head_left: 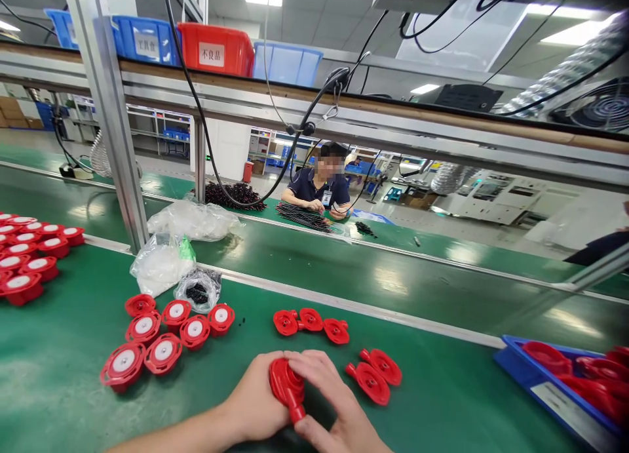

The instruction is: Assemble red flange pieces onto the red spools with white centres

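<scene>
Both hands' fingers [314, 364] grip a red cap [286, 382], loose caps [373, 374] just beside

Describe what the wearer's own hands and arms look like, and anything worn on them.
Both the left hand and right hand are bare: no gloves, rings or finger cots visible. The left forearm is bare too, with no sleeve or watch in view. The right wrist runs out of frame.

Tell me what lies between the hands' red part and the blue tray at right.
In the head view, two loose red caps lie between the red part and the blue tray.
</scene>
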